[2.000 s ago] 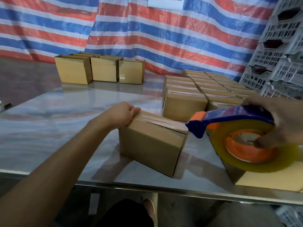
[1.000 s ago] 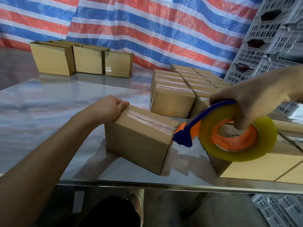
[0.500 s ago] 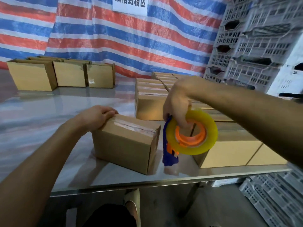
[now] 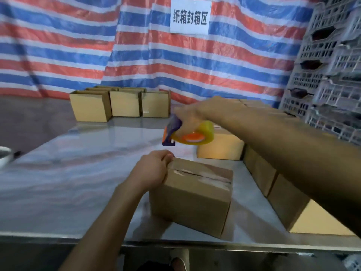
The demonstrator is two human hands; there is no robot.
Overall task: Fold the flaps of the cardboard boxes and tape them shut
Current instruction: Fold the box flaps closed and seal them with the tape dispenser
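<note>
Pinning the box (image 4: 191, 194) near the front edge of the desk (image 4: 78, 182), the left hand (image 4: 154, 169) curls over its left top edge. Firm pressure there should hold the flaps level at the seam, which looks glossy, perhaps already taped. Beyond, the right hand (image 4: 189, 116) grips the tape dispenser (image 4: 195, 133) in the air, clear of the box. It should meet the seam's end squarely and run straight. Open boxes (image 4: 119, 104) wait farthest back.

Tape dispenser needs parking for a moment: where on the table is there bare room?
The broad bare stretch of table left of the left hand and the box it grips, reaching back to the open boxes. A narrower strip lies between that box and the sealed boxes, which crowd the right side.
</note>
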